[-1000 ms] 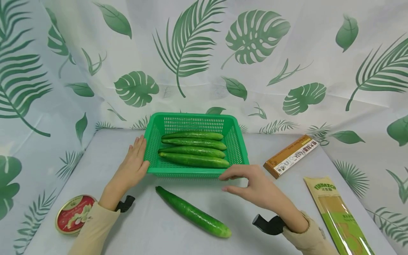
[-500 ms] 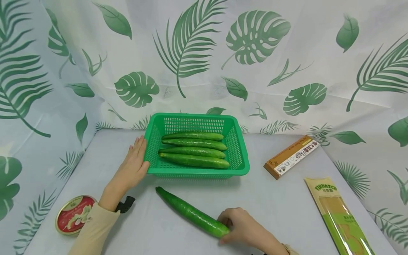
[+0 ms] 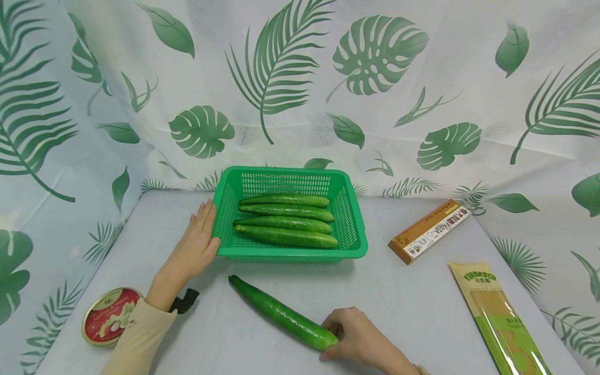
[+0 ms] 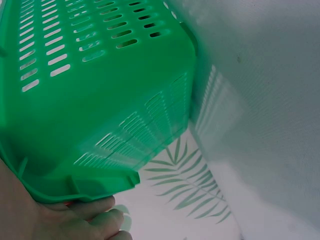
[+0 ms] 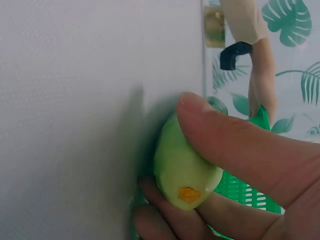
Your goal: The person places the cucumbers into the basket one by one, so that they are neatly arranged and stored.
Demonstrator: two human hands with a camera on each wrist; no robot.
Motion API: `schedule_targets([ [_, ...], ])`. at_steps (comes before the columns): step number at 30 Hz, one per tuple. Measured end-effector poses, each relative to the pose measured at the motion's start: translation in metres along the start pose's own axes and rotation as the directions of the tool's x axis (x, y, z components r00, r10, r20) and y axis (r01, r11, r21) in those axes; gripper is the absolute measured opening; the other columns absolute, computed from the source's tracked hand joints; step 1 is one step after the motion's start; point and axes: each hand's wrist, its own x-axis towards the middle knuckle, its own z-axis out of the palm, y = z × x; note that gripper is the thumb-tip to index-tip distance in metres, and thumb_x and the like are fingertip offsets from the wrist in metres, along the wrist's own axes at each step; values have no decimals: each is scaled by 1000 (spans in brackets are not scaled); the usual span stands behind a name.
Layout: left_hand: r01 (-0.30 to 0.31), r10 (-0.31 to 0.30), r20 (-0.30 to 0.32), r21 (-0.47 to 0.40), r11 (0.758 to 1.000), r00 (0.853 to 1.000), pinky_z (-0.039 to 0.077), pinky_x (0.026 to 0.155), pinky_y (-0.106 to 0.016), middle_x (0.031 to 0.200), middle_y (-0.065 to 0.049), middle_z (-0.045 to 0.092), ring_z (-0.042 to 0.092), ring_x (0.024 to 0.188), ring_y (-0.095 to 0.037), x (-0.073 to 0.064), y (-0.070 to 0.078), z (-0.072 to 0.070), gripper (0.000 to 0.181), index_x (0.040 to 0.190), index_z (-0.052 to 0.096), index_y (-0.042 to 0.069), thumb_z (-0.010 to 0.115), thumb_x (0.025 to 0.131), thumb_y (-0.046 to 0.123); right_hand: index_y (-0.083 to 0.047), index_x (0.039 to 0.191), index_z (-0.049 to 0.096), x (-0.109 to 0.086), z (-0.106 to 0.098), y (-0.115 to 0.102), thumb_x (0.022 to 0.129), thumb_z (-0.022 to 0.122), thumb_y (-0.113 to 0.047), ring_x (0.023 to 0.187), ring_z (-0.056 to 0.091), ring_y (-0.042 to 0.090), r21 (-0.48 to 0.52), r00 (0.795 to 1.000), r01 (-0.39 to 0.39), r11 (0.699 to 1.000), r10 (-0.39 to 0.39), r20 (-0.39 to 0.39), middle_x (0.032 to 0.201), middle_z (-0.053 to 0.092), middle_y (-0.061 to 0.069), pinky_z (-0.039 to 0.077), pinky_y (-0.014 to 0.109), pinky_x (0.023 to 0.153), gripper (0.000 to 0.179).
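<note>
A green plastic basket (image 3: 292, 252) stands at the back of the table with several cucumbers (image 3: 286, 237) lying side by side in it. My left hand (image 3: 194, 242) rests against the basket's left side, its fingers straight along the rim. In front of the basket a loose cucumber (image 3: 281, 312) lies slantwise on the table. My right hand (image 3: 353, 336) grips the near right end of this cucumber. The right wrist view shows the thumb (image 5: 220, 132) on one side of the cucumber's pale tip (image 5: 185, 175) and curled fingers on the other.
A round red tin (image 3: 110, 315) lies by my left forearm. To the right of the basket is a brown and white pasta box (image 3: 428, 232). A green and yellow pasta packet (image 3: 497, 317) lies at the right edge. Leaf-printed cloth (image 3: 290, 104) hangs behind the table.
My right hand has left the basket's front right corner, come down toward the front and taken hold of the loose cucumber's end. The left hand and basket have stayed in place.
</note>
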Motion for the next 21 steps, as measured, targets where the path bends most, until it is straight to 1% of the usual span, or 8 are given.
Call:
schedule_targets([
  [3, -1, 1, -2, 4, 1000, 1000, 4, 119, -56, 164, -20, -3, -5, 151, -35, 0, 0, 1, 68, 156, 4, -8, 34, 97, 10, -7, 94, 78, 0, -1, 1, 65, 92, -24, 65, 53, 3, 6, 1000, 21, 1000, -21, -24, 74, 62, -14, 47, 22, 58, 36],
  [8, -4, 4, -3, 4, 1000, 1000, 4, 119, -56, 164, -20, -2, -4, 151, -36, 0, 0, 0, 68, 156, 4, -8, 34, 97, 10, -6, 98, 79, 0, -10, 2, 68, 90, -23, 67, 53, 1, 14, 992, 105, 994, -104, -77, 78, 65, -13, 48, 22, 58, 36],
  [13, -2, 2, -2, -2, 1000, 1000, 3, 119, -55, 164, -20, -3, -5, 151, -35, 0, 0, 0, 68, 156, 4, -7, 33, 97, 10, -7, 101, 79, 1, -29, -4, 73, 86, -19, 71, 54, 2, 27, 980, 175, 984, -172, -100, 81, 66, -10, 49, 22, 62, 32],
  [17, -2, 2, -4, -5, 1000, 1000, 3, 119, -55, 164, -21, -3, -5, 151, -35, 0, 1, -1, 68, 156, 4, -8, 33, 97, 10, -7, 104, 78, 0, -47, -10, 75, 85, -17, 75, 56, 4, 48, 974, 214, 976, -210, -88, 83, 67, -8, 51, 23, 63, 31],
  [21, -5, 5, -12, -3, 1000, 1000, 4, 119, -57, 164, -22, -1, -4, 151, -36, 0, 1, 0, 68, 155, 5, -9, 34, 96, 10, -5, 109, 77, -4, -66, -19, 78, 83, -17, 80, 57, 7, 85, 971, 234, 968, -228, -76, 89, 67, -4, 55, 26, 67, 35],
])
